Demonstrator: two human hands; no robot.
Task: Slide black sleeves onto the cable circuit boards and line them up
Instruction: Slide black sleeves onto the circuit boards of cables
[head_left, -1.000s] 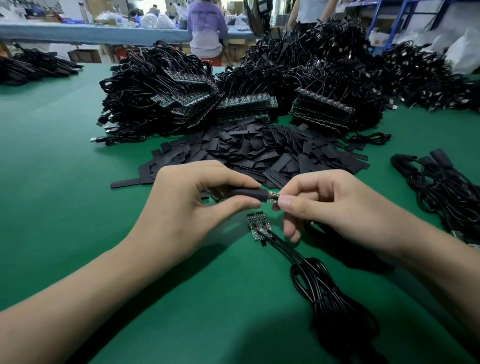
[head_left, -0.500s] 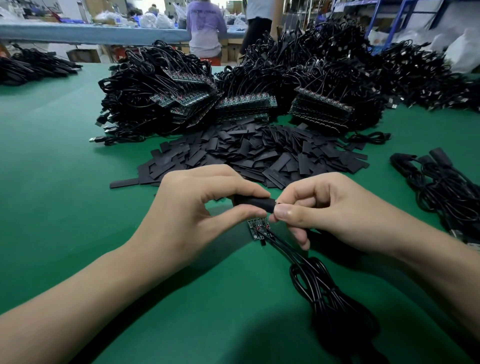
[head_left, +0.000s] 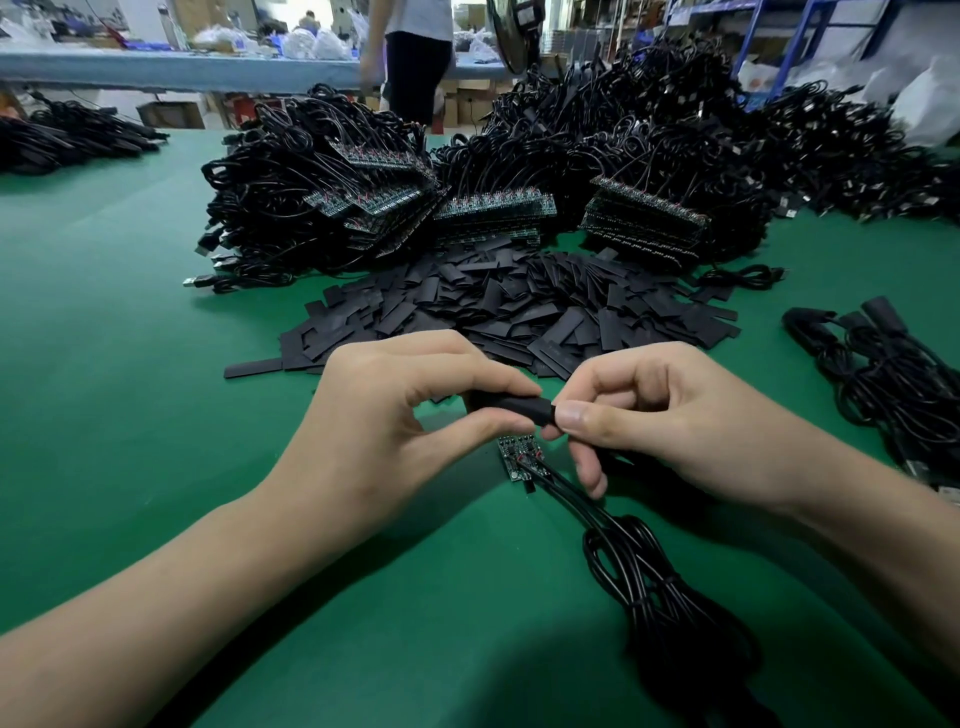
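both hands pinch one black sleeve (head_left: 511, 407), left hand (head_left: 395, 415) and right hand (head_left: 670, 421); sleeving looks nearly done, next squaring it beside finished cables.

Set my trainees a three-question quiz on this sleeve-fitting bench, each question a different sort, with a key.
1. True or false: the left hand pinches a black sleeve.
2. The pile of loose sleeves lies: A beyond the hands; B in a box; C on the floor.
3. Fill in: the bare circuit boards under the hands lie on a ___ table.
Key: 1 true; 2 A; 3 green.
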